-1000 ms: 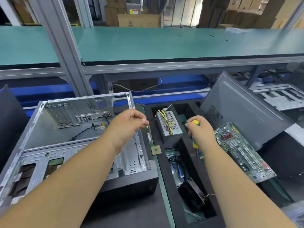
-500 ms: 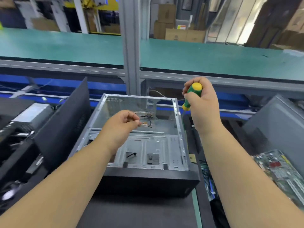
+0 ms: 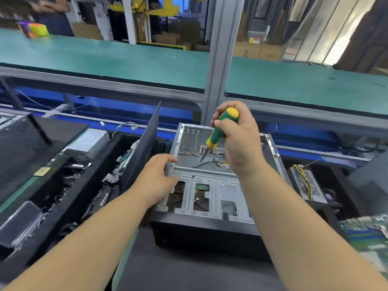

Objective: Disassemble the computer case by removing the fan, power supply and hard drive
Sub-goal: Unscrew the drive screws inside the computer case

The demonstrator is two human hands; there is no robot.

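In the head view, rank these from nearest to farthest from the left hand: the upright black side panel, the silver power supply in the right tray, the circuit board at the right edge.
Measured from the left hand, which grips the computer case at its left wall:
1. Black side panel, just to its left.
2. Silver power supply, right of the case.
3. Circuit board, far lower right.

The case [image 3: 212, 185] in front of me is bare sheet metal inside, dull grey with stamped slots, and its front face at six o'clock is matt black plastic. The screwdriver [image 3: 220, 129] in my right hand [image 3: 239, 141] has a glossy green and yellow plastic handle. At nine o'clock a matt black panel [image 3: 142, 148] stands on edge. At twelve o'clock the shelf [image 3: 126, 59] has a smooth green mat.
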